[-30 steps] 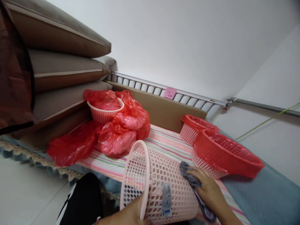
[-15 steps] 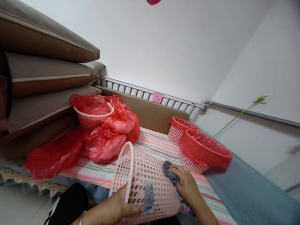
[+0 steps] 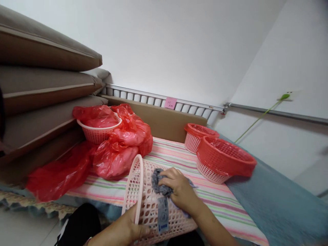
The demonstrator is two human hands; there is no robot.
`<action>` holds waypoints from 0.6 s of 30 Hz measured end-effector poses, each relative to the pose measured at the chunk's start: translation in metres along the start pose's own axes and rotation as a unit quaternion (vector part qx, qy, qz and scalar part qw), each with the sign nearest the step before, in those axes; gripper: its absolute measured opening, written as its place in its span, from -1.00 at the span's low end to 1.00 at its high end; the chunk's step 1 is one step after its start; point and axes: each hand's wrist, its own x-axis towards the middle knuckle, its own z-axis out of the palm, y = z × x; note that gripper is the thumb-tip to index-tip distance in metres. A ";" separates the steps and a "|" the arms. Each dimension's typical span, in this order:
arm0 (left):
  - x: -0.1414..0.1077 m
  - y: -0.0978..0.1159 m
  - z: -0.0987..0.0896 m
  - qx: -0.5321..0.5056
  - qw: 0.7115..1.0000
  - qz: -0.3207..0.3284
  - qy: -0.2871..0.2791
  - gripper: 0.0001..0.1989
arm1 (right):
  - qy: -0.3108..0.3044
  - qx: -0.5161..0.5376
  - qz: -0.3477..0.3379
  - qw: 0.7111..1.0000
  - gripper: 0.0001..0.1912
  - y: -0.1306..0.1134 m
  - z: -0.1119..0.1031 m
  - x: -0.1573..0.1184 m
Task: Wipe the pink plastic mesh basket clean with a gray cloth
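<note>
A pink perforated plastic basket (image 3: 148, 208) lies tilted on its side at the near edge, its rim facing left and a label (image 3: 163, 215) on its wall. My left hand (image 3: 132, 225) grips it by the rim, with the thumb outside and the other fingers hidden inside. Bunched in my right hand (image 3: 179, 189) is a grey cloth (image 3: 160, 182), pressed against the upper side of the basket just above the label. Part of the cloth trails out beneath my right wrist.
Red plastic bags (image 3: 116, 160) and another pink basket (image 3: 97, 133) sit at left beside stacked cushions (image 3: 46, 82). Two baskets lined with red bags (image 3: 222, 153) stand at right on the striped cloth (image 3: 217, 198). Behind are a board (image 3: 164, 119) and a radiator (image 3: 140, 98).
My right hand has slid the cloth leftward along the basket, from near its base toward the rim. My left hand keeps its hold on the rim.
</note>
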 end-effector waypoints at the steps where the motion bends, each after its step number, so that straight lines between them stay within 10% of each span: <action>1: 0.000 0.000 0.001 -0.015 1.000 0.001 -0.012 -0.34 | -0.004 -0.009 0.027 1.000 -0.46 0.013 -0.002 -0.015; 10: -0.002 -0.013 -0.002 -0.036 0.998 -0.021 -0.049 -0.34 | 0.052 -0.039 0.268 0.961 -0.44 0.079 -0.003 -0.126; 18: -0.007 -0.007 -0.003 0.035 0.997 -0.035 -0.051 -0.26 | 0.068 0.013 0.174 0.982 -0.42 0.019 0.002 -0.027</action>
